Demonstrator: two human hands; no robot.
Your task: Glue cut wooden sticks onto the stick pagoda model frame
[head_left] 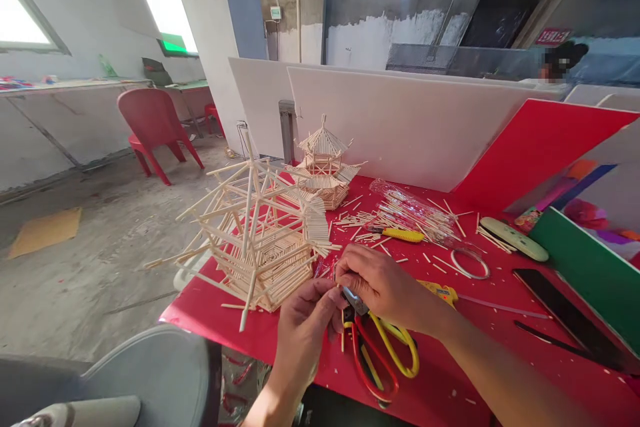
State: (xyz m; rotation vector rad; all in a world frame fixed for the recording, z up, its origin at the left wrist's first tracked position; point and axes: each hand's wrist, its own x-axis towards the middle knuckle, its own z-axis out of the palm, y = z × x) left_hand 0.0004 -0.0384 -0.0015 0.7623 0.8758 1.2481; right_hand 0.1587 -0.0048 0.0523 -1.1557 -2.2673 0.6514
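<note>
My left hand (305, 313) and my right hand (373, 277) meet over the near part of the red table, fingertips pinched together. What lies between them is too small and covered to make out. Right under my fingers are pliers with red handles (357, 363) and a tool with yellow handles (407, 353), their heads partly hidden. To the left of my hands stands an open framework of thin wooden sticks (273, 250), with sticks jutting outward. Behind it rises a small stick pagoda (324, 167) with tiered roofs.
Loose sticks and a clear bag of sticks (415, 207) lie beyond my hands, near a yellow utility knife (403, 235). Rightward are a yellow glue gun (440, 292), a tape roll (470, 263), a black phone (555, 307) and a green board (590, 273). A grey stool (150, 373) stands left.
</note>
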